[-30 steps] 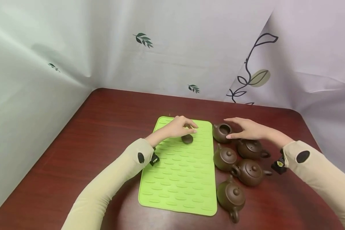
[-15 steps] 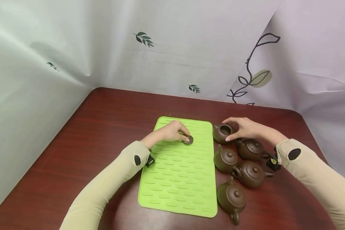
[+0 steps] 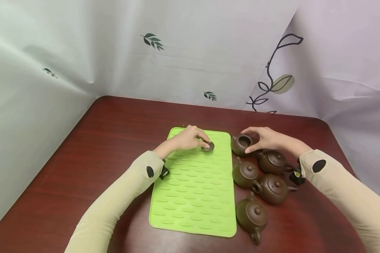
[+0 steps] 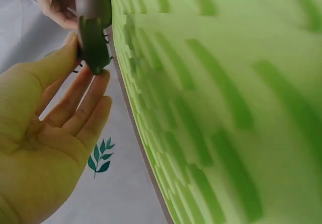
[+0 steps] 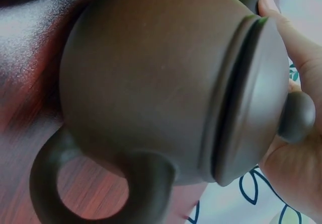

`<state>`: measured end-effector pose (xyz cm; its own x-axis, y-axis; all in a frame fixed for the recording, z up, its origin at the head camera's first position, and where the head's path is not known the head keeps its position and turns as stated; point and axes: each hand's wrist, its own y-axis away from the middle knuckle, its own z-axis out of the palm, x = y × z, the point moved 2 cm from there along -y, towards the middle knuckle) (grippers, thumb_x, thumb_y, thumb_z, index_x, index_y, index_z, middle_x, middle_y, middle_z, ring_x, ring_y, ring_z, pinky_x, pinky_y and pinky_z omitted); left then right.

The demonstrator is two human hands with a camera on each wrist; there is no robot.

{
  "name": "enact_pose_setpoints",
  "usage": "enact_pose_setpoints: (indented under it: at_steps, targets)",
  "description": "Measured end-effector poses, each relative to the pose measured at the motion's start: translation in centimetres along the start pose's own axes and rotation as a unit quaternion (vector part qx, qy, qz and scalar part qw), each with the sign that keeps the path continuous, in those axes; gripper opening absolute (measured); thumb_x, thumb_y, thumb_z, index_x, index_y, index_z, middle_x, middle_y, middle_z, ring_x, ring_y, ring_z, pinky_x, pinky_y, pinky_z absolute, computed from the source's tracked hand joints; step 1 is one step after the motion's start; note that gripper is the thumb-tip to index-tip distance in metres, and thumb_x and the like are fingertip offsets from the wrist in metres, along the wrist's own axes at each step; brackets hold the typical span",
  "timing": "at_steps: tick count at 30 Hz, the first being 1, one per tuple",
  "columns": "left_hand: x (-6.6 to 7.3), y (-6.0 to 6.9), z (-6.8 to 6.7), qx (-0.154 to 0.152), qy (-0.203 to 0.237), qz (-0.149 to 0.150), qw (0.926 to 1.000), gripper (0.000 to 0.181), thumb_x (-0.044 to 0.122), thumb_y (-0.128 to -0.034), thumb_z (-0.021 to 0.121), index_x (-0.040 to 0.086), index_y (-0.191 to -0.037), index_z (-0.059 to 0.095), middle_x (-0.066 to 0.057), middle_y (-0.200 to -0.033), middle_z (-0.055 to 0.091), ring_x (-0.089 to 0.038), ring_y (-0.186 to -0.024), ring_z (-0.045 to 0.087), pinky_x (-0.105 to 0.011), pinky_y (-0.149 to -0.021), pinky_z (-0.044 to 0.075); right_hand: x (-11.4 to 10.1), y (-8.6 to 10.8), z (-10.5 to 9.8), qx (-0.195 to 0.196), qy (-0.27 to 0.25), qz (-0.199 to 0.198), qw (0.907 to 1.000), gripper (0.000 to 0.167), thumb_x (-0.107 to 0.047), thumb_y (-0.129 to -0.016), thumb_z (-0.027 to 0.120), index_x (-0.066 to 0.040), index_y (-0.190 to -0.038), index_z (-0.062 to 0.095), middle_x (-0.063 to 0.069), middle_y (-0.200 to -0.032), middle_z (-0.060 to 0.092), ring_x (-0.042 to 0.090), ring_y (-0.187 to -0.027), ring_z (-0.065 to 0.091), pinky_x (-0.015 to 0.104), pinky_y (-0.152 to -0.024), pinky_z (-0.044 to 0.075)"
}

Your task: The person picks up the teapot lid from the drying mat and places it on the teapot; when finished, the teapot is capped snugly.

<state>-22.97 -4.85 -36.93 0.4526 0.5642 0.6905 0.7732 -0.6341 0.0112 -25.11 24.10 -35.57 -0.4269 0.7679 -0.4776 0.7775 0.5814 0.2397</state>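
My left hand point(image 3: 187, 138) pinches a round brown teapot lid point(image 3: 210, 147) by its edge, between thumb and fingers, over the far part of a green mat point(image 3: 190, 196). The left wrist view shows that lid point(image 4: 93, 45) edge-on at the fingertips. My right hand point(image 3: 268, 138) holds a lidless brown teapot point(image 3: 239, 147) beside the mat's far right corner, thumb on the near side and fingers on the far side. In the right wrist view a lidded teapot point(image 5: 146, 83) fills the foreground and hides much of the right hand's grip.
Several lidded brown teapots stand close together right of the mat: one by its edge point(image 3: 244, 174), one under my right wrist point(image 3: 271, 162), one nearer me point(image 3: 273, 189), and one at the front point(image 3: 251, 215). The dark red table point(image 3: 120, 140) ends at pale curtains point(image 3: 177, 70).
My left hand has come down onto the lid, pinched it and shifted it slightly away from me. My right hand has closed in around the lidless teapot. The other teapots stay put.
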Motion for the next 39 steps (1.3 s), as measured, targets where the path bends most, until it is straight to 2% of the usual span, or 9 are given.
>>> enact_pose_setpoints:
  at_steps: [5,14,19,22,28,31,34,39]
  targets:
    - [0.8,-1.5,0.1,0.038,0.009,0.019,0.9991,0.021,0.023,-0.0837,0.071,0.012,-0.102,0.074,0.0,-0.104,0.069,-0.012,-0.102,0.062,-0.028,-0.088,0.049,0.0,-0.1,0.1,-0.002,-0.01,0.009,0.9999,0.077,-0.05,-0.067,0.079,-0.016,-0.13,0.051,0.009,-0.129,0.056,0.029,-0.12,0.05,0.049,-0.095,0.041]
    - [2.6,-4.3,0.6,0.059,-0.01,0.028,0.9978,0.021,0.027,-0.0854,0.069,0.015,-0.102,0.074,0.003,-0.104,0.069,-0.01,-0.102,0.061,-0.024,-0.085,0.048,0.3,0.0,-0.1,-0.012,-0.014,0.024,0.9995,0.078,-0.048,-0.067,0.079,-0.015,-0.131,0.05,0.011,-0.13,0.055,0.03,-0.117,0.052,0.048,-0.092,0.044]
    - [3.5,-5.8,0.7,0.057,-0.017,0.033,0.9977,0.021,0.027,-0.0859,0.068,0.016,-0.103,0.074,0.003,-0.104,0.069,-0.009,-0.102,0.061,-0.021,-0.083,0.048,0.1,-0.2,-0.3,-0.022,-0.011,0.027,0.9993,0.078,-0.048,-0.068,0.079,-0.013,-0.131,0.049,0.012,-0.129,0.055,0.03,-0.117,0.051,0.049,-0.091,0.044]
    - [4.0,-6.7,1.0,0.055,-0.026,0.039,0.9974,0.022,0.028,-0.0855,0.069,0.016,-0.104,0.074,0.004,-0.104,0.07,-0.008,-0.103,0.06,-0.021,-0.087,0.046,-0.1,-0.5,-0.3,-0.027,-0.009,0.031,0.9991,0.079,-0.048,-0.068,0.079,-0.012,-0.131,0.049,0.014,-0.129,0.054,0.031,-0.115,0.053,0.049,-0.09,0.044]
    - [5.0,-8.2,2.1,0.043,-0.035,0.06,0.9966,0.022,0.029,-0.0847,0.069,0.016,-0.103,0.074,0.004,-0.104,0.07,-0.008,-0.102,0.06,-0.018,-0.088,0.045,0.0,-0.8,-0.2,-0.036,-0.008,0.034,0.9988,0.083,-0.048,-0.067,0.08,-0.008,-0.132,0.046,0.017,-0.129,0.054,0.033,-0.115,0.053,0.049,-0.09,0.045]
    - [5.6,-8.7,2.6,0.036,-0.036,0.067,0.9965,0.022,0.026,-0.0842,0.07,0.015,-0.102,0.074,0.002,-0.106,0.069,-0.009,-0.103,0.061,-0.016,-0.083,0.047,0.0,-0.8,-0.2,-0.032,-0.004,0.03,0.999,0.084,-0.049,-0.067,0.08,-0.007,-0.132,0.046,0.017,-0.127,0.055,0.032,-0.112,0.055,0.049,-0.089,0.046]
    - [6.0,-9.1,3.2,0.031,-0.049,0.069,0.996,0.023,0.027,-0.0839,0.07,0.016,-0.103,0.074,0.001,-0.108,0.069,-0.01,-0.104,0.061,-0.015,-0.084,0.046,0.0,-0.9,-0.2,-0.029,0.003,0.027,0.9992,0.084,-0.052,-0.066,0.079,-0.008,-0.13,0.047,0.016,-0.125,0.056,0.029,-0.104,0.058,0.048,-0.086,0.046]
    - [6.3,-9.6,3.7,0.022,-0.069,0.069,0.995,0.023,0.029,-0.0826,0.071,0.018,-0.102,0.075,0.001,-0.107,0.069,-0.009,-0.103,0.061,-0.015,-0.083,0.046,0.3,-0.8,-0.2,-0.03,0.0,0.031,0.9991,0.083,-0.052,-0.065,0.08,-0.01,-0.13,0.048,0.017,-0.129,0.052,0.029,-0.102,0.059,0.047,-0.084,0.047]
